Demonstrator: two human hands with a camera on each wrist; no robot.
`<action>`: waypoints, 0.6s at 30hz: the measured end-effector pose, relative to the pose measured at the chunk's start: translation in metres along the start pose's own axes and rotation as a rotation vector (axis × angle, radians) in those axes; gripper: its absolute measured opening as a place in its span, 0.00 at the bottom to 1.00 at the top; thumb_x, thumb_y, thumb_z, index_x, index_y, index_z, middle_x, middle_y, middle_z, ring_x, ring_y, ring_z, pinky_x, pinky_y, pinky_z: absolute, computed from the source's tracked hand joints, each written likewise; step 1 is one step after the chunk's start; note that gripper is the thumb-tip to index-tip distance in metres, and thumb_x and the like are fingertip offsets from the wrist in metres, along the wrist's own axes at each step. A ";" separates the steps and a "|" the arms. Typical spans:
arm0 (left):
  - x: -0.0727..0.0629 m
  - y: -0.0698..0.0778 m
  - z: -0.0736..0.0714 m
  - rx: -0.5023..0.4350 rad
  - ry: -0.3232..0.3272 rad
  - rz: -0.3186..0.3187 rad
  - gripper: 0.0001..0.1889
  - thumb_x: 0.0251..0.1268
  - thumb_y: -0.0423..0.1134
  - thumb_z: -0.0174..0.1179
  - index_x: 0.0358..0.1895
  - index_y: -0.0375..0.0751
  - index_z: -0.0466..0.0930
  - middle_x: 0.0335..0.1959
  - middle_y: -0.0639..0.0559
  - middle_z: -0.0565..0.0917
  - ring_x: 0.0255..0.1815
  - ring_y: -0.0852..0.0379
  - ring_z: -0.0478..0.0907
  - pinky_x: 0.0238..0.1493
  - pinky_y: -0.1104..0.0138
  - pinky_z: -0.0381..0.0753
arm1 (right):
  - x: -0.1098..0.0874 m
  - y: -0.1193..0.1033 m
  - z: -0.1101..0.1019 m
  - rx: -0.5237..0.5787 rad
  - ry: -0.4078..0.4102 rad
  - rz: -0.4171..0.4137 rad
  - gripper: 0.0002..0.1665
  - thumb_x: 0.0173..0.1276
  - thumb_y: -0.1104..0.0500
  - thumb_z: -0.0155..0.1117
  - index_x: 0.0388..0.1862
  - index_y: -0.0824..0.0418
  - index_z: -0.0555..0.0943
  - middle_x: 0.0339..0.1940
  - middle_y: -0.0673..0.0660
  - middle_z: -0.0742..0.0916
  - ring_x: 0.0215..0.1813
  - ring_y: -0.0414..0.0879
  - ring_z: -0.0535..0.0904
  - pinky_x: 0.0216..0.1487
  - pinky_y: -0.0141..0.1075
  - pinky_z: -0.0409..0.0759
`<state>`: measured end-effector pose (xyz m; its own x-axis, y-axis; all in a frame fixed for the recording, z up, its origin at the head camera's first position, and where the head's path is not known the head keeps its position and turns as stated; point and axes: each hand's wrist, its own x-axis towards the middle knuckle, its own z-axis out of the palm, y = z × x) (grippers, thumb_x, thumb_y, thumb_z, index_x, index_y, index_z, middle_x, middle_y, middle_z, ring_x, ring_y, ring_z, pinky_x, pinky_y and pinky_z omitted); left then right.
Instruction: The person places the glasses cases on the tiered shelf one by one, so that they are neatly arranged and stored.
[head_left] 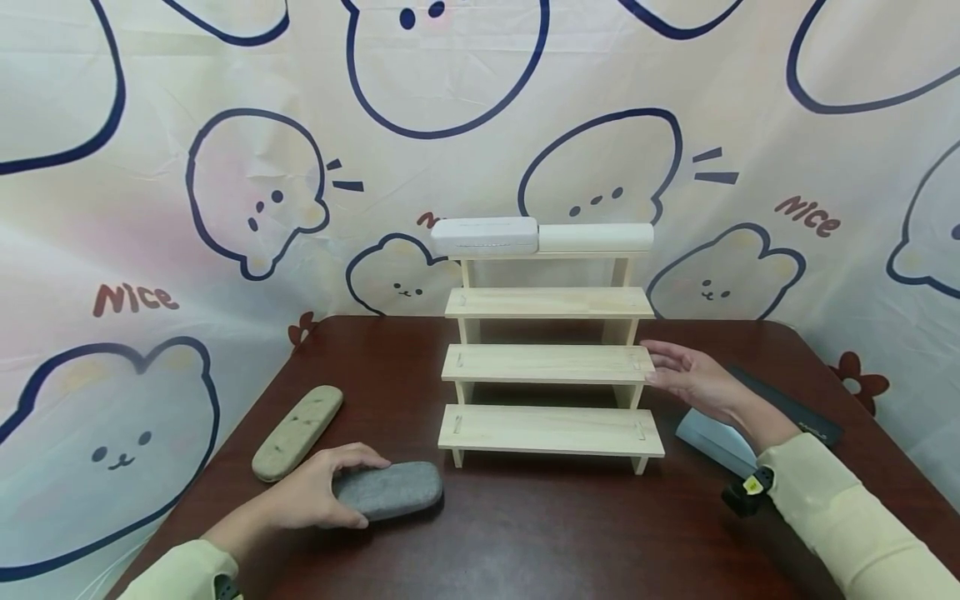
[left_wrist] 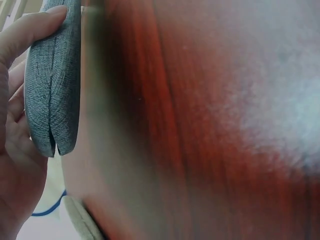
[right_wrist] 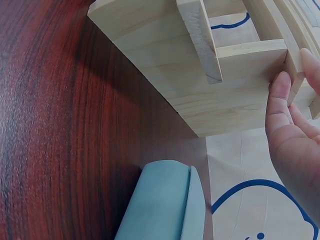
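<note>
My left hand (head_left: pixel 318 493) grips a grey fabric-covered glasses case (head_left: pixel 399 490) low at the table's front left. In the left wrist view the thumb lies on one face of the case (left_wrist: pixel 52 85) and the fingers are behind it; its lid seam looks closed. Whether the case touches the table I cannot tell. At the right end of a four-tier wooden display stand (head_left: pixel 551 432), my right hand (head_left: pixel 699 382) pinches the edge of the second shelf from the bottom. The right wrist view shows thumb and fingers on either side of that board.
Two white cases (head_left: pixel 487 236) lie end to end on the top tier. A beige speckled case (head_left: pixel 298 433) rests left of the grey one. Right of the stand lie a light blue case (head_left: pixel 716 442) and a dark flat case (head_left: pixel 787 404). A printed curtain (head_left: pixel 420 183) hangs behind.
</note>
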<state>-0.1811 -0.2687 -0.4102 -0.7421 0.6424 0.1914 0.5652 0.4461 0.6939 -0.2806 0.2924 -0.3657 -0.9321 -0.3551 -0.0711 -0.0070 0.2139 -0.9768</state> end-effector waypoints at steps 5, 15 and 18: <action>0.003 0.003 -0.006 -0.022 0.021 -0.054 0.31 0.45 0.43 0.78 0.57 0.49 0.78 0.54 0.56 0.79 0.50 0.58 0.75 0.47 0.69 0.73 | 0.000 0.000 -0.001 -0.009 0.000 0.000 0.47 0.69 0.57 0.64 0.78 0.65 0.49 0.72 0.71 0.64 0.58 0.42 0.75 0.64 0.43 0.66; 0.011 0.012 -0.020 -0.044 0.087 -0.067 0.30 0.46 0.41 0.78 0.57 0.47 0.80 0.54 0.53 0.80 0.50 0.57 0.75 0.46 0.67 0.74 | 0.002 0.003 -0.002 -0.023 0.003 0.001 0.46 0.69 0.57 0.64 0.78 0.65 0.50 0.72 0.71 0.64 0.59 0.44 0.75 0.66 0.48 0.64; 0.014 0.018 -0.024 -0.025 0.108 -0.088 0.30 0.44 0.42 0.79 0.56 0.50 0.80 0.53 0.55 0.80 0.50 0.57 0.75 0.46 0.66 0.74 | 0.002 0.002 -0.002 -0.022 0.001 0.002 0.46 0.70 0.57 0.64 0.78 0.65 0.50 0.72 0.71 0.64 0.59 0.44 0.75 0.66 0.49 0.63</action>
<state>-0.1905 -0.2668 -0.3781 -0.8235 0.5301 0.2019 0.4882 0.4809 0.7283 -0.2830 0.2944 -0.3677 -0.9326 -0.3536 -0.0728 -0.0130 0.2344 -0.9721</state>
